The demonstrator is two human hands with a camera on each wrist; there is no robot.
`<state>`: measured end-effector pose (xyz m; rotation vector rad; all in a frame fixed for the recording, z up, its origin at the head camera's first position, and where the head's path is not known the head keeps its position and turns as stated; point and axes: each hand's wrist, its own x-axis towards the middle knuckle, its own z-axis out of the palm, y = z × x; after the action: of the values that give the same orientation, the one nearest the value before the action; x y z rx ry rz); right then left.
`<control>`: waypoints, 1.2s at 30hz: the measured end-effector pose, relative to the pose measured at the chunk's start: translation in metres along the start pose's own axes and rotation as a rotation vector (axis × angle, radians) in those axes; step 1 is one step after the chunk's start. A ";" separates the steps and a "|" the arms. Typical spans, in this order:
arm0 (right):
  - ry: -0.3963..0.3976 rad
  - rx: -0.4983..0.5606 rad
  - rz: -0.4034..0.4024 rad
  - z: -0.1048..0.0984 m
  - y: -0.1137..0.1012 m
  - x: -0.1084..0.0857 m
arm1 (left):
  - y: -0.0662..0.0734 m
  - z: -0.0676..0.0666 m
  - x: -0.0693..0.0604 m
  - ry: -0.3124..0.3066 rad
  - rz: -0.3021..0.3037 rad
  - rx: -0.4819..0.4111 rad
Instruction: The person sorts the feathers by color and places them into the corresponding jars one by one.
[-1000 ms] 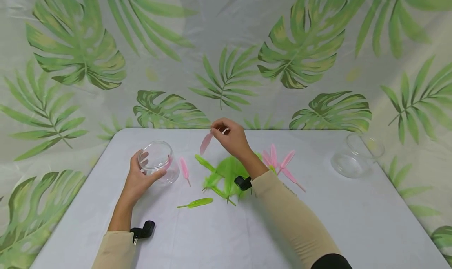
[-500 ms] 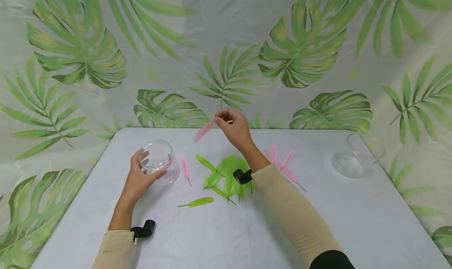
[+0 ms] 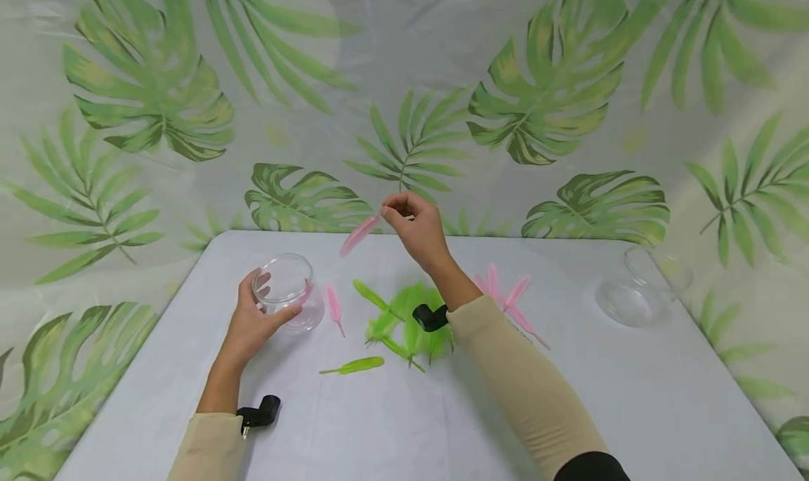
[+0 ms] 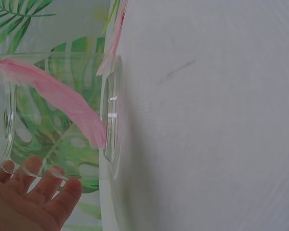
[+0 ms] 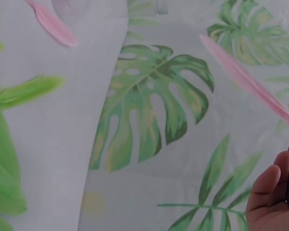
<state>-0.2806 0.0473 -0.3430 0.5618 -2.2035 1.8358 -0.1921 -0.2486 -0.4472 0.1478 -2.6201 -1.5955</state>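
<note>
The right hand pinches a pink feather by its quill end, up in the air; the left hand grips a glass jar round its side. One feather is already inside. Left outside: one pink one just beside, at least four pinks by the right sleeve, one lone green feather, a green heap I can't count. A second jar makes two.

Backdrop sheet: pale grey, faintly creased, hung behind the table and showing down both sides. Printed with split monstera leaves and slender palm fronds in greens, plus faint yellow patches. Table: one, white-covered, rounded far corners, its far edge running before the sheet. Light: soft, the sheet paler and warmer toward the right; muted shadows on the tabletop.
</note>
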 end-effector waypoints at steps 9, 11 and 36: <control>-0.010 0.013 -0.035 0.014 -0.006 -0.002 | 0.000 0.004 0.002 0.003 0.001 0.015; -0.016 0.018 -0.036 0.020 -0.009 -0.003 | 0.001 0.004 0.003 0.008 0.001 0.014; -0.063 0.003 0.025 0.101 -0.009 -0.030 | -0.001 0.003 -0.001 -0.010 0.004 0.005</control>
<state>-0.2422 -0.0481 -0.3666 0.6037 -2.2584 1.8585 -0.1918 -0.2461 -0.4496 0.1343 -2.6302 -1.5931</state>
